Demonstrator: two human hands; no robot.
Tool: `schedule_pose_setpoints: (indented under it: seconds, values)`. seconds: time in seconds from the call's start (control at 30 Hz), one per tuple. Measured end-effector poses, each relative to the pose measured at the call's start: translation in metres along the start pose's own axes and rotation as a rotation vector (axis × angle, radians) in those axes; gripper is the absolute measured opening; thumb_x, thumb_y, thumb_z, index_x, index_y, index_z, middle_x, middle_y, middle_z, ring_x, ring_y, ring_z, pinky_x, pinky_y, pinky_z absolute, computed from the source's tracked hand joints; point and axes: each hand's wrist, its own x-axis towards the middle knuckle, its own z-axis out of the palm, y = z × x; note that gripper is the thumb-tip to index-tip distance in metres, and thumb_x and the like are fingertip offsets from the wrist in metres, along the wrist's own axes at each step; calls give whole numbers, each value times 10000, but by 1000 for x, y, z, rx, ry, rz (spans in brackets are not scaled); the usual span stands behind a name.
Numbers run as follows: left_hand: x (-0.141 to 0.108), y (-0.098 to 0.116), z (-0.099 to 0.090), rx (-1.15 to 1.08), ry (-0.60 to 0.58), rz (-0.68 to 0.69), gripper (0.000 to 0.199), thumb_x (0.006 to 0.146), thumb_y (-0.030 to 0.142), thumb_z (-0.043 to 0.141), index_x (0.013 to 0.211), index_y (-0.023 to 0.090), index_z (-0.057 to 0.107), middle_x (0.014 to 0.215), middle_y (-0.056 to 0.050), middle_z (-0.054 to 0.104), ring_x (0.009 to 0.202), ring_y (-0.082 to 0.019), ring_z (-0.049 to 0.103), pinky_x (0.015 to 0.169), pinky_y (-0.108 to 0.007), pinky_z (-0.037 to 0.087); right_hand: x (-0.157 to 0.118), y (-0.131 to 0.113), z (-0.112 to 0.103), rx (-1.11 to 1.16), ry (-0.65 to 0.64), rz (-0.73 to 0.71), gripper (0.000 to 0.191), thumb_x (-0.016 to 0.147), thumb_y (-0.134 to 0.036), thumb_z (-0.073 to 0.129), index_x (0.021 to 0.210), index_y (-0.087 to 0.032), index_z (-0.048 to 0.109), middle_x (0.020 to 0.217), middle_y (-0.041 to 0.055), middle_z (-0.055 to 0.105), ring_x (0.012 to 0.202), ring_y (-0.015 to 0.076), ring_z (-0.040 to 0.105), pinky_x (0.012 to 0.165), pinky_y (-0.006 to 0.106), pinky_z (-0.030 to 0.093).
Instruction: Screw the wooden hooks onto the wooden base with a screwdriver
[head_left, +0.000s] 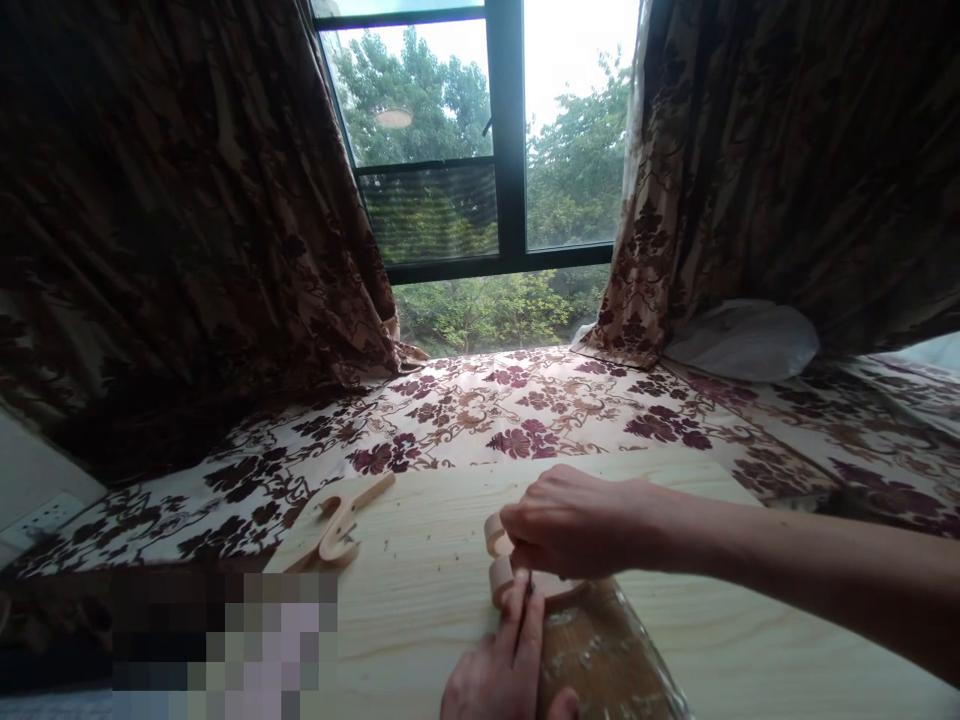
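Observation:
A curved pale wooden piece (501, 580) lies at the middle of the light wooden board (420, 620), partly covered by both hands. My right hand (559, 520) is closed in a fist over it, and what its fingers hold is hidden. Below it, my left hand (506, 650) has two fingers stretched toward the piece, with a small dark tip showing between them. Under the left hand and the piece is a brown block in clear plastic wrapping (611, 655). Another curved wooden piece (337, 530) with small metal bits rests at the board's left edge.
Behind the board spreads a flowered cloth (525, 410) reaching the window (510, 150). Dark patterned curtains (225, 200) hang on both sides. A white plastic bag (742, 340) lies at the right. Small crumbs dot the board, and a blurred patch covers the lower left.

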Motion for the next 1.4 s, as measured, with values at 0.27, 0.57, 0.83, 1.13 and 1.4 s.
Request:
schedule_pose_setpoints:
  seconds: [0.27,0.57,0.83,1.13,1.4]
  values:
    - [-4,1,0,5,3,-7,669,759,272,449,1376,147,225,1431,-96,142,1146,-312,500,916,-430,432,-3,-3,-18,-14,-43,-133,81,808,-155,538,784,-133,612,759,54,669,638,139,567,468,264,227]
    - [-3,-2,2,23,18,11,663,773,277,437,1385,155,213,1441,-91,128,1120,-285,527,908,-400,444,1,3,-4,12,-19,-56,178,858,-208,467,812,-127,618,637,46,627,508,118,489,442,266,221]
    - [-5,-2,6,54,55,27,645,780,271,435,1376,139,228,1430,-106,166,1150,-292,500,902,-409,450,-1,0,-16,31,-51,-136,104,819,-167,526,840,-138,623,716,50,647,587,124,516,470,260,244]
    - [-3,-14,20,160,190,156,628,822,335,442,1379,120,247,1425,-135,186,1066,-253,570,850,-340,483,-2,8,6,71,24,-22,178,879,-231,429,844,-155,586,654,26,609,526,112,462,458,266,228]
    - [-4,-15,21,183,215,182,650,822,338,454,1386,111,226,1422,-147,199,1148,-260,503,853,-338,481,-5,-1,-14,41,-48,-94,79,810,-162,534,817,-158,612,730,45,644,604,134,526,470,272,225]
